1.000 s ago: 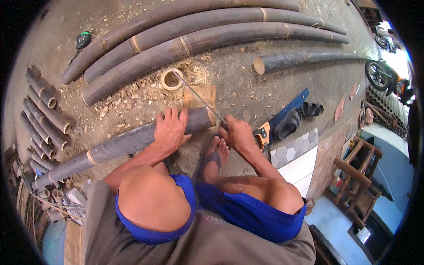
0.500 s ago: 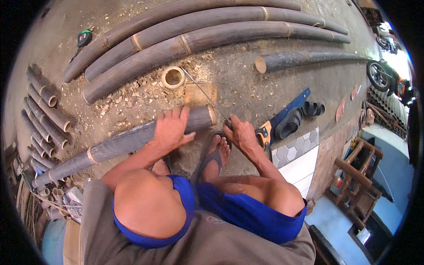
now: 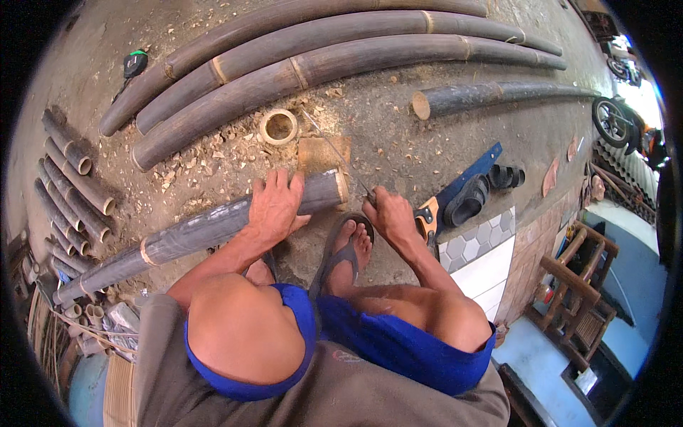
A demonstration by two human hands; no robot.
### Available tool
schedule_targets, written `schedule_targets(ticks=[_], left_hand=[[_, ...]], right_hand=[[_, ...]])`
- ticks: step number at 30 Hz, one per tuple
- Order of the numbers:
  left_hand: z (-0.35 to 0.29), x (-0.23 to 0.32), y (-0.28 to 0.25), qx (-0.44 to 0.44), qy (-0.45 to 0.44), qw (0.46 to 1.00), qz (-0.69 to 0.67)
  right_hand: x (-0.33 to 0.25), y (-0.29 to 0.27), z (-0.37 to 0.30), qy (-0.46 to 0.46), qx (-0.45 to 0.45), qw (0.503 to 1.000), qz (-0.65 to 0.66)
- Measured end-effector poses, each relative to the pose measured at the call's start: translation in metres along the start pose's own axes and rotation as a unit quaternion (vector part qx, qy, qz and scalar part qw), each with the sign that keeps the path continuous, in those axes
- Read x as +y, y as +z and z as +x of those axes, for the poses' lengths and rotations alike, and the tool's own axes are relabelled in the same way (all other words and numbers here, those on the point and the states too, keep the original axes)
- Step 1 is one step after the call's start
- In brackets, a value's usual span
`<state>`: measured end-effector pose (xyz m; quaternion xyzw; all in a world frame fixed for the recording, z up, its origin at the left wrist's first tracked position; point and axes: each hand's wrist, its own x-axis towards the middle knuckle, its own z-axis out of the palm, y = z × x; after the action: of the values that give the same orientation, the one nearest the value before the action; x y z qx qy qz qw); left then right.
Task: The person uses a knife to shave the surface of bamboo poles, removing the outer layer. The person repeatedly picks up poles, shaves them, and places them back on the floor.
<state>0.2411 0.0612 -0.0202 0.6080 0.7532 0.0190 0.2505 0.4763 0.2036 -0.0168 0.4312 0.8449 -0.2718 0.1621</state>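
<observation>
Dark bamboo pole (image 3: 203,226) lies slantwise on the floor, its wide cut end to the right. The left hand (image 3: 276,206) rests on the pole near that end, open, fingers slightly spread over the top and thumb out to the near side. The right hand (image 3: 390,215), just right of the cut end, is curled closed around the handle of a long-bladed knife (image 3: 329,144); its thin blade slants past the pole's end, though whether they touch I cannot tell. Just beyond the pole lie a square wooden block (image 3: 324,151) and a bamboo ring (image 3: 278,127); farther beyond, three long bamboo poles (image 3: 327,33). Right of the pole is a handsaw (image 3: 469,173); beyond its narrow end, short bamboo lengths (image 3: 77,199).
</observation>
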Motion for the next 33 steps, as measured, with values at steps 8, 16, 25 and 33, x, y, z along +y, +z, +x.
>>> schedule_targets(ticks=[8,16,25,33], left_hand=[[-0.003,0.004,0.000,0.000,-0.003,1.000,0.008],[-0.006,0.002,0.001,-0.018,-0.014,1.000,0.010],[-0.009,0.003,0.005,-0.009,-0.011,1.000,0.028],[-0.011,0.006,0.004,0.001,-0.009,1.000,0.030]], right_hand=[[-0.013,-0.010,-0.007,-0.122,0.088,0.983,0.105],[-0.037,-0.033,-0.012,-0.175,0.134,0.961,0.166],[-0.040,-0.037,-0.012,-0.162,0.143,0.960,0.179],[-0.015,-0.016,-0.006,-0.112,0.079,0.982,0.128]])
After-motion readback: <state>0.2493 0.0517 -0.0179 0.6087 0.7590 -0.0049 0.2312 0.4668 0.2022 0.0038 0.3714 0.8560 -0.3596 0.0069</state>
